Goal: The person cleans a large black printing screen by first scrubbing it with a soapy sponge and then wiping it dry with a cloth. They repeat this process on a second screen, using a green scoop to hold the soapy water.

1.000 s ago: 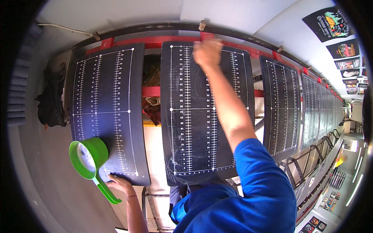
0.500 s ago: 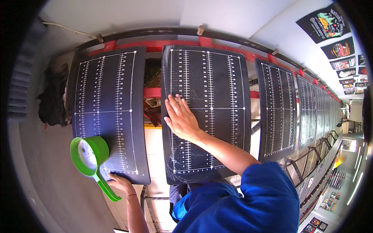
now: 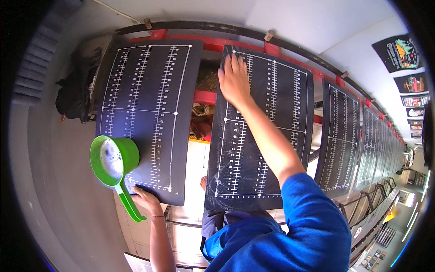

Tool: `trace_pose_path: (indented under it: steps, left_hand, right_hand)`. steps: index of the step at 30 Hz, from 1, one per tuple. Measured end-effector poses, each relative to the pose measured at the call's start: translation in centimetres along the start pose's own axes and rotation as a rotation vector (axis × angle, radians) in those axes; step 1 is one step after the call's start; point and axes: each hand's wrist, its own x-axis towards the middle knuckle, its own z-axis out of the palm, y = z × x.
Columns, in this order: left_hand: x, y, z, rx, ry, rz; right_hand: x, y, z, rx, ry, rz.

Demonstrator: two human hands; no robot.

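The right hand [image 3: 234, 81] presses flat, fingers together, on the far end of one black printing platen [image 3: 260, 131], long axis running away from the person. The left hand [image 3: 146, 199] grips one green dipper [image 3: 114, 162], handle pointing toward the person.

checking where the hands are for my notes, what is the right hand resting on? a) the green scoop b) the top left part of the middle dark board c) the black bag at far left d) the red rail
b: the right hand lies flat on the upper left part of the middle dark board, while the left hand is down by the handle of the green scoop.
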Motion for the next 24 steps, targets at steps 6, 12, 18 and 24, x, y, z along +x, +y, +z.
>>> trace_pose_path:
  steps: [6,12,18,24]
  left_hand:
    - [-0.4,1.7,-0.9,0.032,-0.107,-0.108]
    - [-0.4,2.4,0.4,-0.037,-0.035,-0.038]
    - [1.2,-2.4,0.2,0.066,0.063,0.073]
    - [2.6,-7.3,0.3,0.177,0.069,0.023]
  right_hand:
    - [-13.0,-6.6,-8.8,0.066,-0.421,-0.026]
    - [4.1,-0.2,1.4,0.009,-0.023,0.016]
    - [6.0,3.1,3.3,0.003,-0.078,0.109]
    - [3.9,14.9,-1.9,-0.282,-0.18,0.337]
